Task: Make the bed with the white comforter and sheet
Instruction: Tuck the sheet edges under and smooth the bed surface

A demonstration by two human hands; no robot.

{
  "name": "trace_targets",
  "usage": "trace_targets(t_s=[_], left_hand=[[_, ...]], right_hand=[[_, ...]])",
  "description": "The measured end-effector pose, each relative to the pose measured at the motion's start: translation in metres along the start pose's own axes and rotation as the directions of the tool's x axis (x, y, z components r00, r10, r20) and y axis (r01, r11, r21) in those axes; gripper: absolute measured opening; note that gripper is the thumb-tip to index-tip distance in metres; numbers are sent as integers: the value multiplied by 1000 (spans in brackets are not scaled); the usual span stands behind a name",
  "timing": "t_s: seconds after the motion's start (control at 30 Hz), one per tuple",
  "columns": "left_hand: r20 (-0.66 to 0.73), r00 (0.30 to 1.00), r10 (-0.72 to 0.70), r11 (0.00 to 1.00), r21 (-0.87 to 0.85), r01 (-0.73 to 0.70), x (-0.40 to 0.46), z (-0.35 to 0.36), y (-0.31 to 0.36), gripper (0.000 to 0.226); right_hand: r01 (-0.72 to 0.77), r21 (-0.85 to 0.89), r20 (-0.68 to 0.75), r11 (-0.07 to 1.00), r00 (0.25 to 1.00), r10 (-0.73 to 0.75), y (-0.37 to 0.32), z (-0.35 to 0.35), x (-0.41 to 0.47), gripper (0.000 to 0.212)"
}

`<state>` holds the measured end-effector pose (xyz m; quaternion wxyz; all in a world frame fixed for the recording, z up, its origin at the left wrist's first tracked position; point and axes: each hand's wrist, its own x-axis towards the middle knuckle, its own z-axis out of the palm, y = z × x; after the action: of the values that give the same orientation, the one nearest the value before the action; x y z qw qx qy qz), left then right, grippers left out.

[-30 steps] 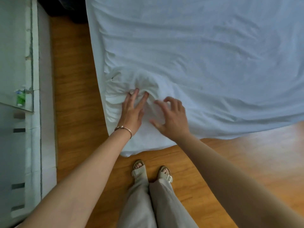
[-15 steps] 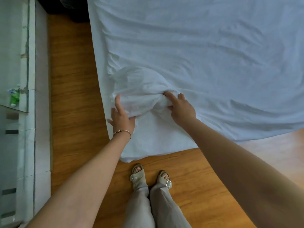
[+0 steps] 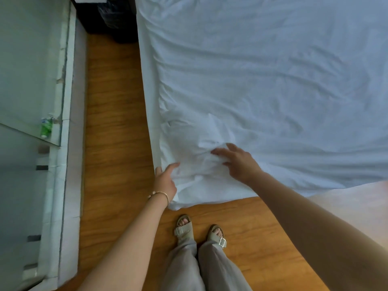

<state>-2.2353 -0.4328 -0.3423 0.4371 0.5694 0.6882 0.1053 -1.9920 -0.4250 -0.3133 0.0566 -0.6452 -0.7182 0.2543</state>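
White sheet (image 3: 262, 80) covers the bed, bunched at its near corner, where the left hand (image 3: 165, 181) rests against the edge with loose fingers and the right hand (image 3: 239, 162) presses spread fingers onto the folds.

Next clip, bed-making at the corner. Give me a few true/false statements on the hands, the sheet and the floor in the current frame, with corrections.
1. Both hands are at the bunched corner of the white sheet. True: the left hand and the right hand are both there.
2. The left wrist wears a thin bracelet. True.
3. The floor is carpeted. False: it is a wooden floor.
4. The person is barefoot. False: sandals are on the feet.
5. The sheet lies perfectly smooth. False: it is wrinkled and bunched by the hands.
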Motion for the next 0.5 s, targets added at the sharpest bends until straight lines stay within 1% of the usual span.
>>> trace_targets(t_s=[0.03,0.07,0.1,0.13,0.17,0.2,0.23,0.27,0.3,0.33,0.37,0.4,0.47,0.5], left_hand=[[31,998,-50,999,11,49,1,5,-8,68],[49,995,-85,996,31,84,2,8,-12,70],[51,993,-109,991,78,105,3,10,-12,71],[0,995,-96,981,171,95,3,10,-8,72],[-99,995,-24,954,294,52,1,9,-2,76],[-209,969,132,917,397,-40,0,7,7,80],[-257,906,337,861,474,-186,0,6,16,82],[-215,800,560,749,546,-377,0,7,23,80],[-99,667,739,575,608,-547,4,8,29,75],[34,558,829,406,650,-643,12,7,33,69],[119,489,864,294,670,-682,21,5,35,62],[155,468,870,257,667,-699,30,0,37,54],[183,445,877,248,621,-744,42,-13,37,30],[199,427,882,239,593,-769,41,-18,35,19]], right_hand=[[7,15,67,1000,998,-8,0,9,-4,49],[-15,39,103,999,995,11,1,17,-7,46],[-47,58,99,997,994,41,3,23,-9,42],[-67,65,72,996,995,62,4,27,-11,36],[-62,59,42,996,997,60,5,29,-12,27],[-30,47,20,998,999,29,3,31,-12,19],[26,45,15,999,1000,-27,-1,34,-13,12],[105,56,18,993,994,-106,-5,39,-15,11],[182,74,9,980,983,-183,-9,45,-17,11],[229,101,-16,968,973,-228,-11,50,-21,12],[224,137,-57,965,974,-218,-15,53,-26,14],[170,196,-112,966,982,-151,-15,55,-31,17],[0,271,-202,962,978,57,-10,58,-43,26],[-61,235,-232,970,965,117,-7,57,-49,29]])
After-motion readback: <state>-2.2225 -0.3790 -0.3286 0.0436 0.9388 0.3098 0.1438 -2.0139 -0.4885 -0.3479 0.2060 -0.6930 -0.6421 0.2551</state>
